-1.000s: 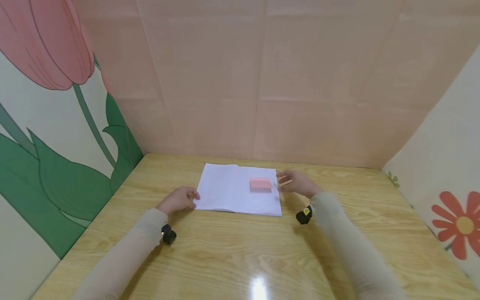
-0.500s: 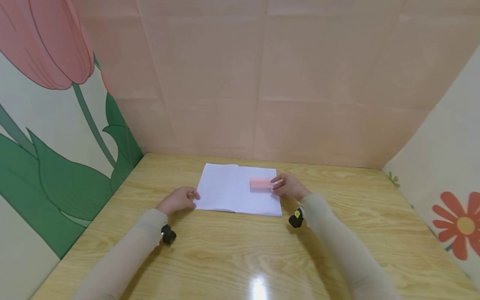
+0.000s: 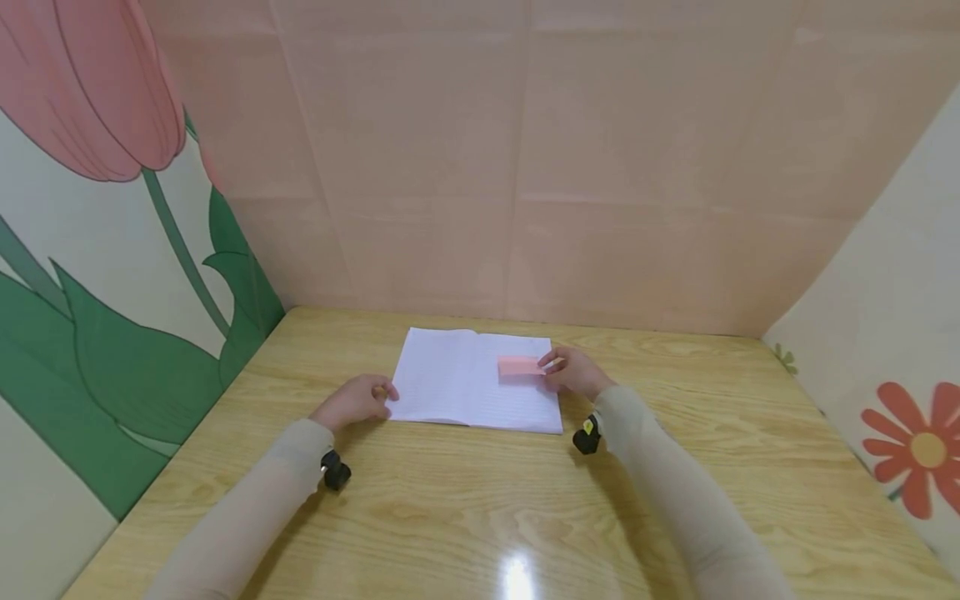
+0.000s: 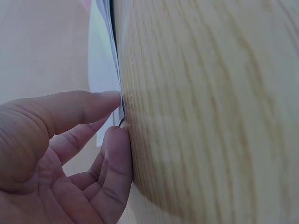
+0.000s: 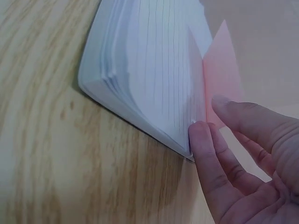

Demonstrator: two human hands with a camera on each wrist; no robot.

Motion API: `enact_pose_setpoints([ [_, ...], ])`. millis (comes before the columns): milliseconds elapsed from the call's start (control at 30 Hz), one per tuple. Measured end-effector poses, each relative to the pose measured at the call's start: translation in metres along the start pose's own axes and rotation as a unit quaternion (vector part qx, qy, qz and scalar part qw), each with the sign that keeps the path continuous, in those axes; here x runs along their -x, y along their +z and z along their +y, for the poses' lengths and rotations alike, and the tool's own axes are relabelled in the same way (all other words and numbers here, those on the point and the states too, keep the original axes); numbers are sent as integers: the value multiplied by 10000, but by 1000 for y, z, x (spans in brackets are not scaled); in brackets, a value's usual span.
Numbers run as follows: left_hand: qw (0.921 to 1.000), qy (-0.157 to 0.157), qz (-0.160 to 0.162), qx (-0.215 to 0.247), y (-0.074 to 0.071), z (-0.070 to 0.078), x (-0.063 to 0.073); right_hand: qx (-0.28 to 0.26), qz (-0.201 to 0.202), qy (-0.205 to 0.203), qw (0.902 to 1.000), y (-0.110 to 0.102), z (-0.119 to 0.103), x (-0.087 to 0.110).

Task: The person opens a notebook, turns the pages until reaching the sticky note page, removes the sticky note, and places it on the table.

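Note:
An open lined notebook (image 3: 435, 375) lies on the wooden table, its two pages facing up. On the right page sits a pink sticky note (image 3: 517, 366), whose sheet stands tilted off the paper in the right wrist view. My right hand (image 3: 573, 372) is at the note's right end; its thumb and fingers pinch the sheet near the page edge. At the opposite side, my left hand (image 3: 356, 400) holds the notebook's left edge near the lower corner, between thumb and fingers. The curled fingers behind show in the left wrist view.
The wooden table (image 3: 450, 517) spreads around the notebook on every side. A pink-beige backdrop (image 3: 510, 167) rises at the far edge. Painted panels with a tulip (image 3: 97, 92) and a red flower (image 3: 918, 450) flank the table.
My right hand has moved left from beside the notebook onto the right end of the pink sticky note. My left hand has stayed at the notebook's left edge.

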State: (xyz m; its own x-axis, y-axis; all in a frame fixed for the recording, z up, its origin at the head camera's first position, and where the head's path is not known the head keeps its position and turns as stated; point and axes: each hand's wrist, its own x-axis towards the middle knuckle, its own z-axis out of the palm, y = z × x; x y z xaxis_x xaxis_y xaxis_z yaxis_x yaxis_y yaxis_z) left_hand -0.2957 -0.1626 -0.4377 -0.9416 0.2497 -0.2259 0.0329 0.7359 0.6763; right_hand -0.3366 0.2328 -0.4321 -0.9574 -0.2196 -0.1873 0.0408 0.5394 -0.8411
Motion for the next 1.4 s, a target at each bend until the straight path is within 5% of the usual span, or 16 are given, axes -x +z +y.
enact_pose_setpoints([
  [267,10000,17,-8,-9,0,0,0,-471,-16,-79,9989,1,-1,-3],
  [1100,10000,84,14,-22,0,-2,-3,-395,-28,-24,9992,-1,-5,-7],
  [1400,10000,24,7,20,1,-2,-2,-184,-11,354,9992,-1,-9,-8],
])
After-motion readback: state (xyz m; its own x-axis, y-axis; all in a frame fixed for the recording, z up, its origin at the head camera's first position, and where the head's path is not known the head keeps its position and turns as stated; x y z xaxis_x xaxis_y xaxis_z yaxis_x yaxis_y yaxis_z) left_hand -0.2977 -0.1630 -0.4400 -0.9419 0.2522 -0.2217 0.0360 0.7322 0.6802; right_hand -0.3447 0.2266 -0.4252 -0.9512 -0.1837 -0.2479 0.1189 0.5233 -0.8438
